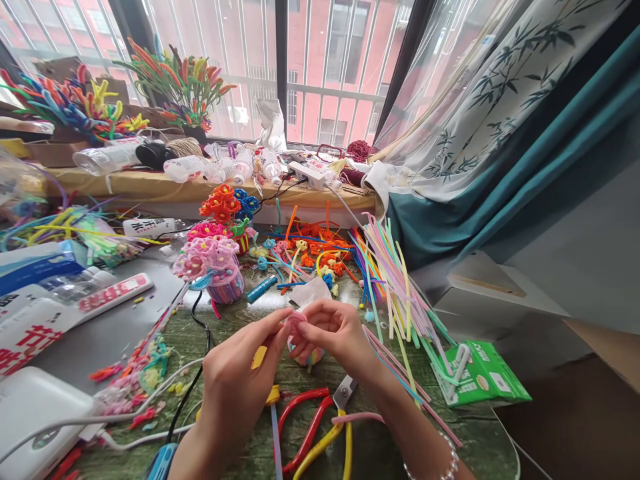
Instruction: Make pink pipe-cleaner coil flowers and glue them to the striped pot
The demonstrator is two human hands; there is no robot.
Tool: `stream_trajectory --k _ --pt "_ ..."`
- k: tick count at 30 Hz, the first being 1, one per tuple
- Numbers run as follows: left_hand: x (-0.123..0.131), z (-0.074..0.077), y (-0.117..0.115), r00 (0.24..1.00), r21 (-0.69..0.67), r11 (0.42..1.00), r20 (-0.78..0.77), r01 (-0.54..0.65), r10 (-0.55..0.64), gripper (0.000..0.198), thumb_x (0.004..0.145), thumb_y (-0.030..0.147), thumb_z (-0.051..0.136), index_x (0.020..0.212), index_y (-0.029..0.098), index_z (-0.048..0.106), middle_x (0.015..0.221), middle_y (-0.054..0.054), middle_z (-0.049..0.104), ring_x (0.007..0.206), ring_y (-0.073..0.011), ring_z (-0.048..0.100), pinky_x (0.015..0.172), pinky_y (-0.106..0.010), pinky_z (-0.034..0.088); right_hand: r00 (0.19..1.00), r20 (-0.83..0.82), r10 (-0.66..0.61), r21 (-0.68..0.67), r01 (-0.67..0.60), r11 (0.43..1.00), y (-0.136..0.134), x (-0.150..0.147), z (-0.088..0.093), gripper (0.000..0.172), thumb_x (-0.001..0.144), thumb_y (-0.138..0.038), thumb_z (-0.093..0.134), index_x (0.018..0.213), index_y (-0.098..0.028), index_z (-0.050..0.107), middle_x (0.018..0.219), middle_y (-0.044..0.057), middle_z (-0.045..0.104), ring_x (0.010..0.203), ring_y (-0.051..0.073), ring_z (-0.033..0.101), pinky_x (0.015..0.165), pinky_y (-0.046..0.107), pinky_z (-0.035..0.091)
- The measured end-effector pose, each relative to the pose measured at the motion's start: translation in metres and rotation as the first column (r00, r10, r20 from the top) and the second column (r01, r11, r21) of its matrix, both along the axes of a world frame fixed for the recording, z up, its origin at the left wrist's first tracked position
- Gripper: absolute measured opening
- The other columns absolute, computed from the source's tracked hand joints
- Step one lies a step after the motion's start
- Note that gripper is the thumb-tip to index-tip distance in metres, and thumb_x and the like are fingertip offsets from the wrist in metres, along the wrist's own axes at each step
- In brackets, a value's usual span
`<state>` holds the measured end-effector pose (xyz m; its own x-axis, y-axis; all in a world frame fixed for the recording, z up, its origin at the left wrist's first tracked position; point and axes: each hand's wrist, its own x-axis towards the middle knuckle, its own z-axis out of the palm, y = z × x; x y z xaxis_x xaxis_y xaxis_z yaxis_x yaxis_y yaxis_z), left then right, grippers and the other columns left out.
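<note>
Fingers of the left hand (240,377) and right hand (333,333) are clamped together on a curled pink pipe cleaner (296,321), just above a small striped cup (306,357); red-handled scissors (343,393) lie below the fingers.

Fuzzy chenille stem (296,321), glossy plastic snip handles (311,430), and smooth metal blades (343,393).
</note>
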<state>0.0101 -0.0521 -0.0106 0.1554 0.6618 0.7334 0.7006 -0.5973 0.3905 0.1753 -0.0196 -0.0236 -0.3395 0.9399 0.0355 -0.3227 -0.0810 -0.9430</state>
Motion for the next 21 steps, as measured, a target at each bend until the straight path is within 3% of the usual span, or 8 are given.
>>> stream_trajectory --k 8,21 --pt "-0.0022 0.0036 0.0005 0.997 -0.012 0.998 -0.027 0.067 -0.068 0.016 0.093 0.013 0.060 0.105 0.017 0.071 0.093 -0.003 0.081 0.074 -0.0119 0.076 0.075 -0.017 0.057 0.998 0.048 0.052 0.017 -0.053 0.998 -0.0006 0.0049 0.0060 0.035 0.080 -0.047 0.079 0.080 -0.013 0.070 0.063 0.003 0.074 0.054 0.015 0.073 0.048 0.020 0.058" --pt "-0.0071 0.0002 0.0038 0.987 -0.005 0.989 -0.061 0.150 -0.150 0.021 0.097 0.016 0.056 0.112 0.016 0.070 0.090 -0.003 0.078 0.074 -0.0105 0.074 0.071 -0.016 0.053 0.995 0.019 0.094 0.029 -0.095 0.995 0.0014 0.0084 0.0032 0.029 0.079 -0.041 0.082 0.077 -0.014 0.072 0.063 0.001 0.074 0.052 0.013 0.072 0.048 0.017 0.057"
